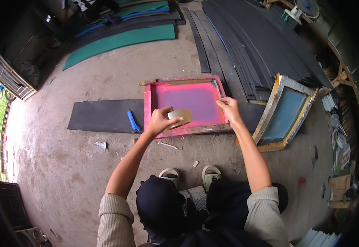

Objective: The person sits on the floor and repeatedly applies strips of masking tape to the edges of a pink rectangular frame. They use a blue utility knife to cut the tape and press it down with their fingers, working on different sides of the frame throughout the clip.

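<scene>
Wears dark clothing (229, 201) and pale ribbed sleeves (115, 218) rolled back toward the elbows. Has both feet on the concrete floor (64, 164), slightly apart, in light-toned footwear (170, 173). Has small scraps (196, 163) strewn just ahead of the toes, and a crumpled whitish scrap (101, 145) farther to the left.

Clasps a roll of clear, yellowish tape (181, 118) in the left hand (162, 122), thumb and fingers closed round its near-left side. Holds it above the near left part of a pink-stained frame (148, 111). Draws thumb and fingertips of the right hand (231, 109) together at the frame's right rail, well apart from the left hand. Cannot tell whether a strip of tape is pinched there, nor whether the fingertips touch the rail.

Has the frame lying straight ahead across a long black sheet (105, 116), with a purplish panel (185, 103) inside pink-smeared rails. Has a slim blue tool (133, 120) on the same sheet, just beside the left rail. Has a second frame (266, 113) set at a slant to the right, worn-edged, with a bluish panel.

Faces, farther off, overlapping dark sheets (262, 45) at upper right, a green sheet (122, 44) at upper left, and a fan (307, 7) near the top right edge.
</scene>
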Available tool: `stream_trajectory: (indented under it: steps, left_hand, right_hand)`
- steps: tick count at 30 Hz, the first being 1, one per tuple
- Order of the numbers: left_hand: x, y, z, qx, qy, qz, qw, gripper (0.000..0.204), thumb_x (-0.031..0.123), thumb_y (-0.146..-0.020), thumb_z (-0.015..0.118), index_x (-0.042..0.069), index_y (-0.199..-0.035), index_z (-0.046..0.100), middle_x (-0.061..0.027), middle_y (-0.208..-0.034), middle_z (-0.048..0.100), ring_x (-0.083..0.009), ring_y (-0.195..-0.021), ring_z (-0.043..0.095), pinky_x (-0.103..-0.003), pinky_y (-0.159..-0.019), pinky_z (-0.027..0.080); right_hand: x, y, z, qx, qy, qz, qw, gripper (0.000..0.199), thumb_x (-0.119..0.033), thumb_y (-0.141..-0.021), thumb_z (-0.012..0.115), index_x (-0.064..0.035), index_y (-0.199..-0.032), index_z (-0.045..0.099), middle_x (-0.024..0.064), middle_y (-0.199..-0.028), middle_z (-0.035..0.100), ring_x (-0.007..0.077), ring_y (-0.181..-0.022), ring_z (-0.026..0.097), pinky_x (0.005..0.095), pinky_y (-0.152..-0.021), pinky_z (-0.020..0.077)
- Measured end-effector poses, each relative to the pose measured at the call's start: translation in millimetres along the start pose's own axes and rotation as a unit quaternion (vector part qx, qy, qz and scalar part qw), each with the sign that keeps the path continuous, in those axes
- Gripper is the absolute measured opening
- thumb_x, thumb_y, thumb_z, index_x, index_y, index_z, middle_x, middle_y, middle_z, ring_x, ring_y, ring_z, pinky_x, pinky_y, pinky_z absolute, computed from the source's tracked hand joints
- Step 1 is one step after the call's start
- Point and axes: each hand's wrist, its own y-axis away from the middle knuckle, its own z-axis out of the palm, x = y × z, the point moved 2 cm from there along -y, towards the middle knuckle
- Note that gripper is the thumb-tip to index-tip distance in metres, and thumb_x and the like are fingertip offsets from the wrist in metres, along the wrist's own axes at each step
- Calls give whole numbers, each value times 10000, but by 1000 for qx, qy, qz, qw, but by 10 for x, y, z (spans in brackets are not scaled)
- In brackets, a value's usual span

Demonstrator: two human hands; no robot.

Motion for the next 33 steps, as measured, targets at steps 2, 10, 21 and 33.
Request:
stream_trajectory:
  steps: [2, 10, 21, 33]
  left_hand:
    - [-223, 34, -36, -16, -54, 29, 998, 485, 379, -714, 769, -63, -869, 642, -121, -716, 661, -111, -644, 593, -291, -612, 492]
    - [-1096, 415, -1084, -37, -178, -112, 977, 379, 323, -757, 721, -50, -746, 656, -63, -600, 600, -67, -611, 522, -285, -555, 434]
    - [-1216, 374, -919, -63, -213, -103, 970, 432, 342, -778, 714, -64, -687, 597, -121, -542, 545, -127, -485, 456, -332, -497, 403]
    - [-1241, 244, -935, -73, -194, -119, 971, 416, 326, -805, 680, -44, -654, 565, -58, -542, 504, -94, -527, 431, -298, -504, 365]
  right_hand:
    - [267, 40, -18, 12, -32, 22, 999, 165, -123, -799, 694, 17, -883, 671, 50, -774, 666, 110, -708, 596, 262, -678, 467]
    - [1431, 45, -839, 74, 9, 95, 993, 99, -122, -807, 689, -27, -816, 663, 11, -778, 641, 103, -708, 574, 256, -685, 452]
    - [2027, 200, -310, 170, 213, 230, 934, 603, -151, -723, 770, -102, -1108, 308, 60, -826, 623, 281, -887, 617, 483, -886, 382]
    - [1869, 104, -332, 127, 274, 329, 895, 675, -214, -738, 750, -63, -1203, 285, 167, -1256, 515, 366, -1155, 523, 620, -979, 288]
